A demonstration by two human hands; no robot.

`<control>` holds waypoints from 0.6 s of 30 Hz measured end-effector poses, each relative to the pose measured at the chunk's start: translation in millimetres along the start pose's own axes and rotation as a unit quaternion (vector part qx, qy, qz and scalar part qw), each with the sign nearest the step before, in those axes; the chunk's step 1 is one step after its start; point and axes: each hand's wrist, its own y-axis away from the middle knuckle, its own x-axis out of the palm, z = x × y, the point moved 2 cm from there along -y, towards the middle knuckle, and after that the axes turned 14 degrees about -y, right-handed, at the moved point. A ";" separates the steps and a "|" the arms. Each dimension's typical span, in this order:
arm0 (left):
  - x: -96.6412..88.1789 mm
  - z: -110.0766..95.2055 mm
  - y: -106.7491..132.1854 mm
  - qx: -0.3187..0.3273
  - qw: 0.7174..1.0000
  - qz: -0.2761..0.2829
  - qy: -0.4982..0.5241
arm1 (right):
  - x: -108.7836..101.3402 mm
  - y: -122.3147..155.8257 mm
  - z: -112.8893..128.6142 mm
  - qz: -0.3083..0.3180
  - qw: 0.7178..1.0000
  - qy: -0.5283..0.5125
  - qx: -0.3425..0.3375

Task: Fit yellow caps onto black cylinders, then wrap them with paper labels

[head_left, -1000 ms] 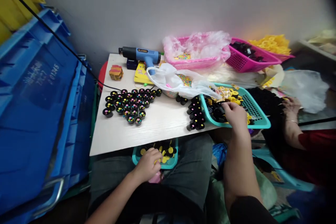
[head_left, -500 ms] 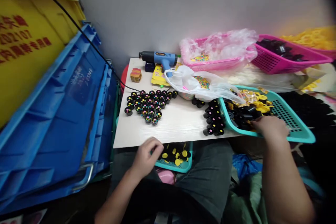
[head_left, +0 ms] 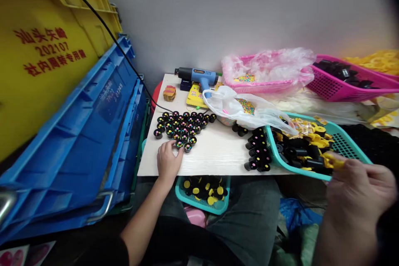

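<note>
**Black cups** (head_left: 183,129): small, round, beaded in pink, yellow and blue on top, set in a tapering cluster on the left of the white board table (head_left: 215,151). They should be light and stiff, best taken by the black sides, clear of the bead tops.

**Left hand** (head_left: 168,161): at the board's near edge, fingertips against the cluster's lowest cups. Curled, but whether it pinches a cup cannot be told.

**Right hand** (head_left: 358,191): blurred, off the board's right end, pinching a yellow plastic piece (head_left: 334,160) between thumb and fingers, well apart from the cluster.

**Second cup group** (head_left: 258,149): a tight column by the board's right end, beside the teal plastic basket (head_left: 311,170), which holds black and yellow parts.

**Also present:** behind the board, a blue heat gun (head_left: 196,75) and a white plastic bag (head_left: 237,106); below it, a teal tray (head_left: 202,203) of black and yellow parts; to its left, blue crates (head_left: 90,133).
</note>
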 end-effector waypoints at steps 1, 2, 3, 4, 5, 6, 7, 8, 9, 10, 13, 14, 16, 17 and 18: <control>-1.4 0.3 0.8 -0.007 1.000 -0.009 0.003 | 10.8 7.2 -3.7 0.003 0.999 -0.046 -0.024; -4.1 0.8 2.5 -0.013 1.000 -0.019 0.003 | 22.1 14.7 -8.0 -0.013 0.997 -0.046 -0.060; -7.9 1.2 5.2 -0.016 0.999 -0.028 0.010 | 34.4 22.6 -14.8 -0.020 0.997 -0.050 -0.061; -12.6 1.3 9.1 -0.014 0.999 -0.030 0.032 | 48.0 30.9 -24.5 -0.003 0.998 -0.066 -0.014; -17.8 0.7 14.1 -0.007 0.997 -0.019 0.072 | 62.0 40.3 -35.9 0.024 0.994 -0.085 0.058; -23.3 -0.8 20.2 0.004 0.992 0.007 0.128 | 75.6 50.9 -47.9 0.056 0.985 -0.094 0.135; -28.7 -3.2 27.3 0.015 0.980 0.048 0.194 | 88.4 62.0 -59.7 0.093 0.970 -0.087 0.208; -33.7 -6.6 34.9 0.023 0.959 0.098 0.263 | 99.9 73.1 -70.6 0.132 0.952 -0.066 0.267; -38.2 -10.7 42.8 0.026 0.932 0.153 0.326 | 110.0 83.0 -80.3 0.165 0.936 -0.040 0.309; -42.1 -15.0 50.5 0.024 0.903 0.203 0.377 | 118.4 91.1 -88.3 0.188 0.925 -0.015 0.330; -49.5 -26.6 68.0 0.019 0.836 0.289 0.465 | 136.1 103.4 -102.4 0.205 0.925 0.038 0.319; -50.4 -29.6 71.3 0.024 0.827 0.301 0.473 | 140.4 104.8 -104.2 0.213 0.927 0.048 0.304; -50.8 -34.2 74.8 0.047 0.827 0.312 0.464 | 147.9 107.0 -105.7 0.255 0.925 0.065 0.275; -50.8 -36.4 75.4 0.064 0.830 0.315 0.456 | 150.9 108.3 -106.1 0.274 0.923 0.070 0.260; -50.8 -38.4 75.7 0.081 0.832 0.316 0.449 | 153.1 109.9 -107.0 0.279 0.925 0.072 0.249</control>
